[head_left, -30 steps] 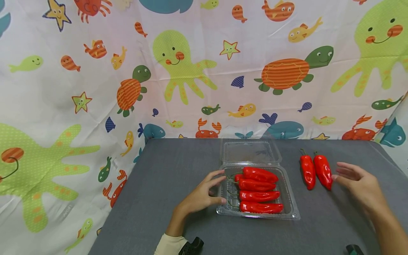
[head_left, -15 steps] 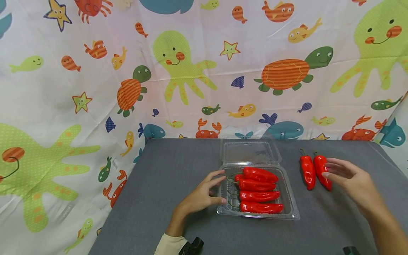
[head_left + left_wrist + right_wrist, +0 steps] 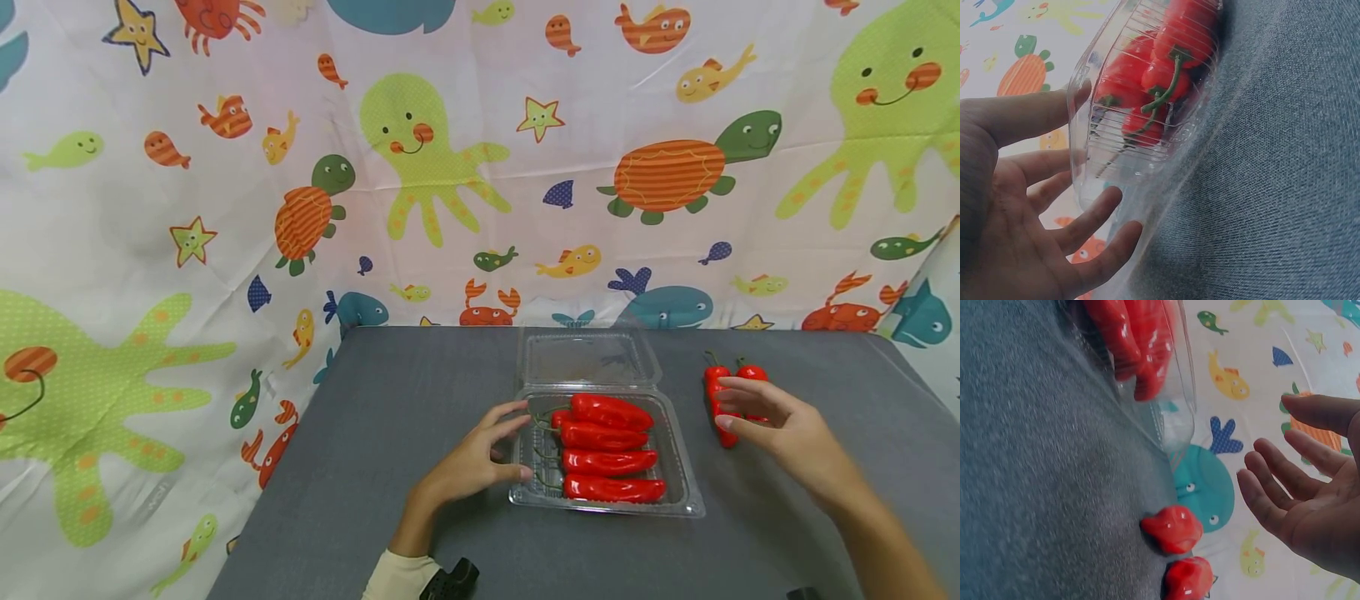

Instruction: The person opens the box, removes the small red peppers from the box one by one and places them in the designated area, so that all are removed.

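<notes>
A clear plastic clamshell box (image 3: 684, 492) stands with its lid folded back, and several red peppers (image 3: 609, 461) with green stems lie side by side in it. My left hand (image 3: 474, 457) is at the box's left side, thumb and fingertips right at the rim; in the left wrist view its fingers (image 3: 1094, 219) are spread along the wall. My right hand (image 3: 780, 429) hovers over two loose red peppers (image 3: 717, 375) to the right of the box, partly covering them. In the right wrist view its relaxed fingers (image 3: 1272, 481) hold nothing, and both loose peppers (image 3: 1175, 530) lie below.
Grey cloth covers the table (image 3: 405, 375). The transparent lid (image 3: 588, 357) lies back toward the rear edge. Behind the table hangs a white curtain (image 3: 450, 50) printed with sea animals.
My right hand has moved left from beside the loose peppers to over them, now hiding part of both. The left hand, the box and the peppers stay in place.
</notes>
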`<state>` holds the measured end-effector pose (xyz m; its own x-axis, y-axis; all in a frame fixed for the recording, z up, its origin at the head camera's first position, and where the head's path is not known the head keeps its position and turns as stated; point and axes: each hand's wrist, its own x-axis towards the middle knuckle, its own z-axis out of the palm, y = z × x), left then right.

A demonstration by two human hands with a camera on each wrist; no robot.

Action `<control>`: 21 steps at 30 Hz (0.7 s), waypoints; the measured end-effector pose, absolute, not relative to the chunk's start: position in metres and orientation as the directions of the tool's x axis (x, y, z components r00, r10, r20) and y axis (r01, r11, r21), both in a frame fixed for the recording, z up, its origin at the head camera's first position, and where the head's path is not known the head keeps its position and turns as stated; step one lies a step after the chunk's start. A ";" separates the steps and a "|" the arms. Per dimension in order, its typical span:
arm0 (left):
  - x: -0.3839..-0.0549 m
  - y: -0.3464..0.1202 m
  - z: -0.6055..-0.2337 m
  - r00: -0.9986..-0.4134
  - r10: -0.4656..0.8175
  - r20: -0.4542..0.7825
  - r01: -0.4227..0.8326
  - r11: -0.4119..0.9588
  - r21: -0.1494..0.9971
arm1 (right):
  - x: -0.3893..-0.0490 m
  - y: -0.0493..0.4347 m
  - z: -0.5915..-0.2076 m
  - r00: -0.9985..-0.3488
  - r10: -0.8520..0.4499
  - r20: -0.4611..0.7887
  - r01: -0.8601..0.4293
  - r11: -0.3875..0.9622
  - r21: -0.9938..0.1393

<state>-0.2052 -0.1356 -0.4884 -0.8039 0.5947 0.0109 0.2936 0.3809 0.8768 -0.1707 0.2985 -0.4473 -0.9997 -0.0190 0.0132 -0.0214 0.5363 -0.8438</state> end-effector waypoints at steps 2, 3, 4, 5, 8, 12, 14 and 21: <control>-0.205 -0.136 -0.488 -0.804 0.595 0.011 0.293 0.380 0.877 | -0.169 0.294 -0.446 -0.999 -0.039 0.008 -0.027 0.532 -0.846; -0.205 -0.136 -0.488 -0.804 0.595 0.012 0.294 0.380 0.877 | -0.169 0.291 -0.446 -0.999 -0.053 0.005 -0.032 0.530 -0.848; -0.205 -0.136 -0.489 -0.804 0.595 0.011 0.294 0.381 0.877 | -0.168 0.289 -0.445 -0.998 -0.066 0.000 -0.035 0.526 -0.850; -0.206 -0.136 -0.489 -0.803 0.596 0.011 0.295 0.381 0.876 | -0.168 0.286 -0.445 -0.997 -0.080 -0.005 -0.038 0.524 -0.851; -0.206 -0.136 -0.490 -0.804 0.595 0.010 0.293 0.382 0.877 | -0.167 0.279 -0.444 -0.992 -0.124 -0.013 -0.053 0.517 -0.854; -0.206 -0.136 -0.491 -0.805 0.593 0.009 0.292 0.382 0.877 | -0.165 0.269 -0.443 -0.985 -0.171 -0.014 -0.073 0.492 -0.868; -0.207 -0.136 -0.491 -0.805 0.593 0.010 0.293 0.383 0.876 | -0.163 0.265 -0.443 -0.980 -0.196 -0.014 -0.081 0.466 -0.881; -0.206 -0.136 -0.491 -0.805 0.593 0.008 0.291 0.384 0.876 | -0.161 0.251 -0.448 -0.962 -0.274 -0.008 -0.097 0.364 -0.926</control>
